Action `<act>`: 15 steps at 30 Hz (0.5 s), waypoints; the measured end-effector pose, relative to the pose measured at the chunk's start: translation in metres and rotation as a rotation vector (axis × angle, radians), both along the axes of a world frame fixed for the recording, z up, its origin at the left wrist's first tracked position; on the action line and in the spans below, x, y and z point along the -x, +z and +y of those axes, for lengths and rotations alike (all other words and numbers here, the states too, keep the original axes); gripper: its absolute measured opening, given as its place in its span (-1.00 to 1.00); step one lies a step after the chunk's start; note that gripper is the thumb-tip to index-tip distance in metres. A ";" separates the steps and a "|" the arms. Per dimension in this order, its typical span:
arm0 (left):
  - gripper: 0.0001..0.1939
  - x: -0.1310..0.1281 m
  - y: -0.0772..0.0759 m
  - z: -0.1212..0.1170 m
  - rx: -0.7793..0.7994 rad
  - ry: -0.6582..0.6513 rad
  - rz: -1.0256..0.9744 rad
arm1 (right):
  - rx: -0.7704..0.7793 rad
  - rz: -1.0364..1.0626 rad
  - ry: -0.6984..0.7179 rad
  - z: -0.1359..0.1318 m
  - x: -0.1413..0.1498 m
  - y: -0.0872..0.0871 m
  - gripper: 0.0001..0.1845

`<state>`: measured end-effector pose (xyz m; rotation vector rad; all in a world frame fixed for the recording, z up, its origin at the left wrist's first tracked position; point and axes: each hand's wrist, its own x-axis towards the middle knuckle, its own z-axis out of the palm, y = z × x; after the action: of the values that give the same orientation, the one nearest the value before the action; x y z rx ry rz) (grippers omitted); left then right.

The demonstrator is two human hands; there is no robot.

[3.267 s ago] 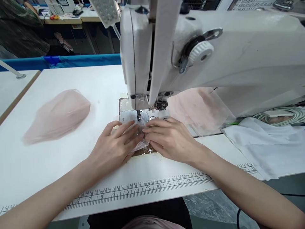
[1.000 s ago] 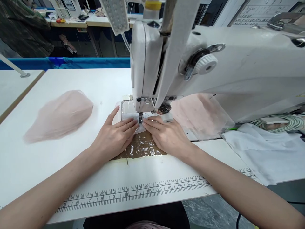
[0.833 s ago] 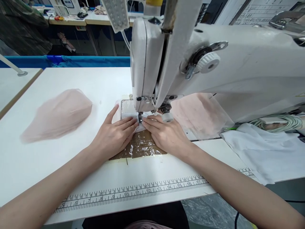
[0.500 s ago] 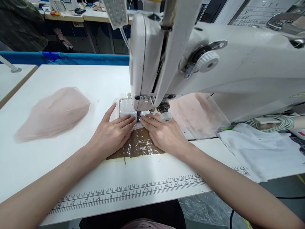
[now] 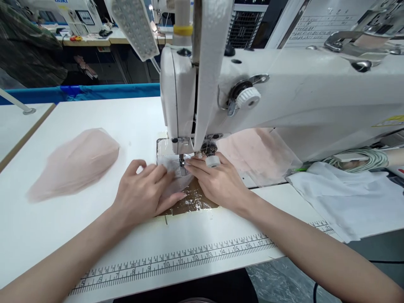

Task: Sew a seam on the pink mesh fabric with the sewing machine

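Observation:
A piece of sheer, pale fabric (image 5: 177,184) lies under the presser foot (image 5: 182,161) of a white sewing machine (image 5: 179,97). My left hand (image 5: 142,189) is just left of the foot, over this fabric. Its fingers are bent, with blurred tips, and the thumb stretches out apart from them across brown tape (image 5: 192,201). To the right of the foot, my right hand (image 5: 217,179) rests flat on the fabric, fingers stretched forward with their tips close to the needle area. The machine's thumb-screw part hides some of those fingers.
On the left of the table lies a pink sheer piece (image 5: 75,164). More pink sheer fabric (image 5: 252,153) sits beneath the machine arm, with white cloth (image 5: 341,198) and a coiled green cord (image 5: 369,160) at right. A printed ruler (image 5: 179,261) follows the front edge.
My left hand has lifted from lying flat, bent its fingers and drawn back a little toward me. My right hand stays beside the foot. The camera view has tilted up slightly.

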<state>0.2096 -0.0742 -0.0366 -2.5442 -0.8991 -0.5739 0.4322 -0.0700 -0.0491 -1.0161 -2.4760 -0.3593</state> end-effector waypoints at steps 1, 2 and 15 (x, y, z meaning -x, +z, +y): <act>-0.68 0.000 0.002 -0.002 -0.037 -0.031 -0.030 | -0.010 0.054 0.015 -0.002 0.000 0.002 -0.61; -0.76 0.000 0.004 -0.003 -0.059 -0.057 -0.064 | -0.011 0.107 0.034 -0.003 0.000 0.004 -0.62; -0.62 0.005 -0.008 0.014 0.199 -0.045 -0.051 | 0.206 0.044 0.060 -0.020 0.016 0.009 -0.74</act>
<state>0.2045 -0.0605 -0.0442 -2.7446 -0.9626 -0.5912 0.4161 -0.0897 -0.0399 -1.0140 -2.5363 -0.0621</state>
